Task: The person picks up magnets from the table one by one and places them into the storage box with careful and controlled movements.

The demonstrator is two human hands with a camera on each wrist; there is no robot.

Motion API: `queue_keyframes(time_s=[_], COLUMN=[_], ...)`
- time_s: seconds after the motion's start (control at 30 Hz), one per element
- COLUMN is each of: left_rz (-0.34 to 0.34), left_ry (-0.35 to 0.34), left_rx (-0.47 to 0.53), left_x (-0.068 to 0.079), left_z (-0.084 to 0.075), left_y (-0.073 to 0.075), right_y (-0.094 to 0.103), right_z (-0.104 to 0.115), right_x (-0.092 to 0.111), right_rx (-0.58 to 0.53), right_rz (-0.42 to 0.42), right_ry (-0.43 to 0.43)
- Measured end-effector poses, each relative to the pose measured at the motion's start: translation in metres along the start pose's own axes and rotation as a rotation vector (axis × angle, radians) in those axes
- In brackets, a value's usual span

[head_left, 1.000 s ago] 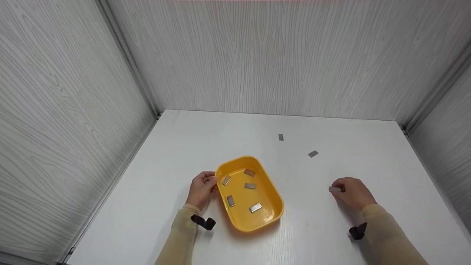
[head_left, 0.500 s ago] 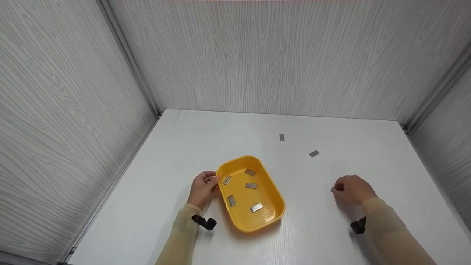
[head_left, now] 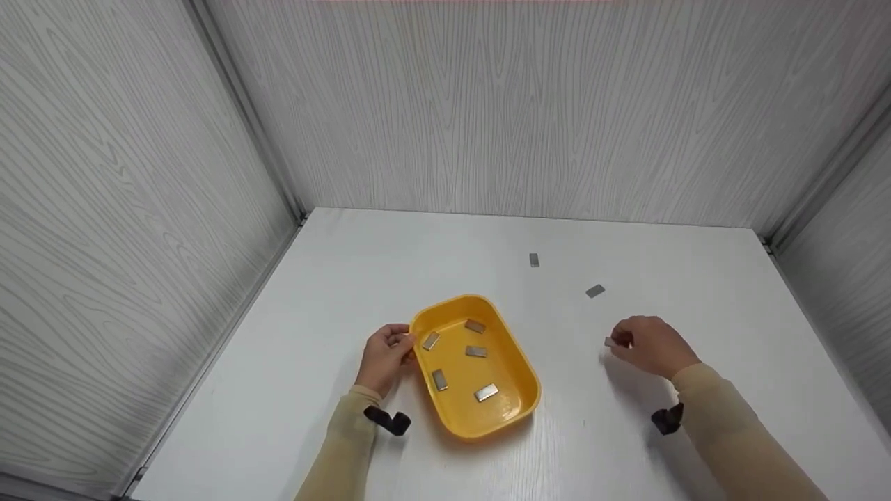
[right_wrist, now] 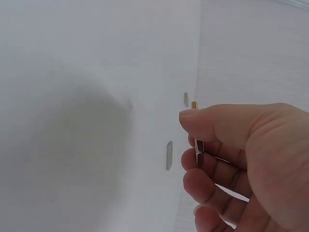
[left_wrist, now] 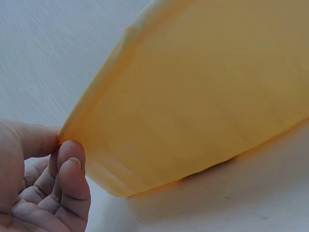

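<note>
My left hand (head_left: 383, 360) pinches the left rim of a yellow plastic tray (head_left: 527, 376); in the left wrist view the thumb and curled fingers (left_wrist: 72, 179) grip its edge, and the tray wall (left_wrist: 193, 106) fills much of the picture. Several small silver rectangular metal blocks, such as this metal block (head_left: 476, 351), lie flat inside the tray. To the right of it, my right hand (head_left: 654, 346) holds another small metal block (right_wrist: 199, 152) between thumb and fingers, above the table. Part of that block is hidden behind the thumb.
Two more metal pieces lie on the white table (head_left: 390, 257): one flat piece (head_left: 534, 259) towards the back, one flat piece (head_left: 595, 291) beyond my right hand. Grey wood-grain panels (head_left: 487, 104) wall the table at the back and both sides.
My right hand has turned the block in its fingers, then lifted and moved left and slightly away from me with it. The left hand stays on the tray rim.
</note>
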State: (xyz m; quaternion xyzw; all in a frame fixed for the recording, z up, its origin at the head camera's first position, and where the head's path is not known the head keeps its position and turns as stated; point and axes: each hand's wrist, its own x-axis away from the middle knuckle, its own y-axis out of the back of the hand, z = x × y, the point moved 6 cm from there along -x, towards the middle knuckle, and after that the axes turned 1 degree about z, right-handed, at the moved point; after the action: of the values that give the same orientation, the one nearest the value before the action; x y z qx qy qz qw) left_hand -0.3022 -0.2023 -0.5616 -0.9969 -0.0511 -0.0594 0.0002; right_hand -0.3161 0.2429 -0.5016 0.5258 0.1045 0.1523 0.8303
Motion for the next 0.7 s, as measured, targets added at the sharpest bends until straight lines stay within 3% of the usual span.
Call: queue_keyframes(time_s=[0.33, 0.7], left_rz=[-0.004, 0.016], left_ry=[0.001, 0.021], left_rx=[-0.048, -0.043], left_x=[-0.001, -0.004], left_z=[0.001, 0.0], left_y=[0.003, 0.001], right_y=[0.008, 0.004], right_z=[0.065, 0.135], right_x=[-0.015, -0.027], right_rx=[-0.008, -0.023], right_rz=[-0.032, 0.029], right_ry=[0.162, 0.335])
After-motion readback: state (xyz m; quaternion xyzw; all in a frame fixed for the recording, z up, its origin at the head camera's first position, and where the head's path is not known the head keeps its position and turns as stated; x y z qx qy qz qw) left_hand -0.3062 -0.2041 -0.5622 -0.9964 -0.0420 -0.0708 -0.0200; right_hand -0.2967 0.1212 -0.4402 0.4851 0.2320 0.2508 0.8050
